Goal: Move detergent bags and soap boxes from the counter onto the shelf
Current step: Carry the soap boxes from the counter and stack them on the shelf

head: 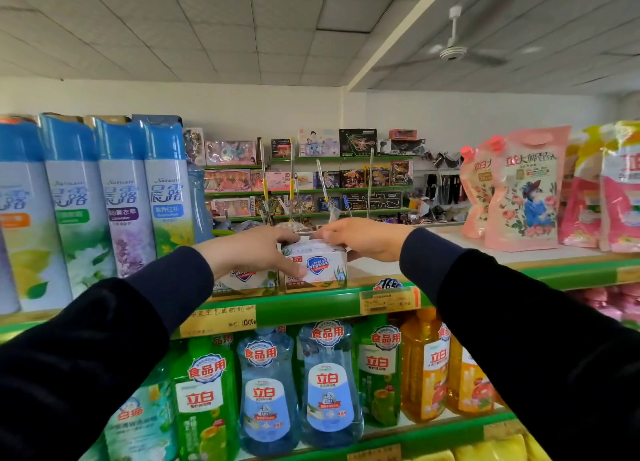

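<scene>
You are reaching both dark-sleeved arms up to the top tier of a green-edged shop shelf, where your left hand is gripping a white cardboard Safeguard soap box with a blue shield logo, thumb curled against its front face and the other fingers lying over its top. Your right hand is resting on the box's far upper edge with its fingers curled down over it. The box is sitting near the shelf's front lip, just beside a second white Safeguard soap box partly hidden under your left wrist. Tall blue-capped air freshener cans are standing to the left, pink floral detergent pouches are leaning to the right, and coloured dish-soap bottles are filling the tier below.
</scene>
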Available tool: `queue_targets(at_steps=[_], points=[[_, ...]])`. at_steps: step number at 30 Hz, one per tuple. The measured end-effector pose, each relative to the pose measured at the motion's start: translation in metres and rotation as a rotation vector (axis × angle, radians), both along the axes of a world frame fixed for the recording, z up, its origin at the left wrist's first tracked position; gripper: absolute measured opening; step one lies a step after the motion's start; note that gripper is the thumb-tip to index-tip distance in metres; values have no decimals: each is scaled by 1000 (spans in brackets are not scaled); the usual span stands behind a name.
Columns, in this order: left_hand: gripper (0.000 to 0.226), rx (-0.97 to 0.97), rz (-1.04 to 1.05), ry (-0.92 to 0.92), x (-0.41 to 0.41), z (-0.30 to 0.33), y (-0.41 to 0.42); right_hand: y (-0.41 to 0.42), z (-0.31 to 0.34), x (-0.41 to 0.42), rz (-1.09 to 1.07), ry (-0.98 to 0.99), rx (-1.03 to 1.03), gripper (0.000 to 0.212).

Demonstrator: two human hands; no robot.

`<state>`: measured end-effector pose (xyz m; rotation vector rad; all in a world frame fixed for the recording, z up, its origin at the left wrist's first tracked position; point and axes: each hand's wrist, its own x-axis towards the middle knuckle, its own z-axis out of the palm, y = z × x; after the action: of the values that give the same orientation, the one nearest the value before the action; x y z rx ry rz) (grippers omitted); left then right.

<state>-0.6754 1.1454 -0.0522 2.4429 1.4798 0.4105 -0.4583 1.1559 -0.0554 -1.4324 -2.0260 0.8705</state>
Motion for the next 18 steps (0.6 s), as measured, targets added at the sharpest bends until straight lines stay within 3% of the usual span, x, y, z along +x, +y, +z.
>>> queue_targets(at_steps=[9,18], points=[[90,9,-29,20,1,2,3,-10,-9,9,-41,158,1,48],[91,221,-157,-134,31,6,-16,-56,-15,19,-274,77,429,47]])
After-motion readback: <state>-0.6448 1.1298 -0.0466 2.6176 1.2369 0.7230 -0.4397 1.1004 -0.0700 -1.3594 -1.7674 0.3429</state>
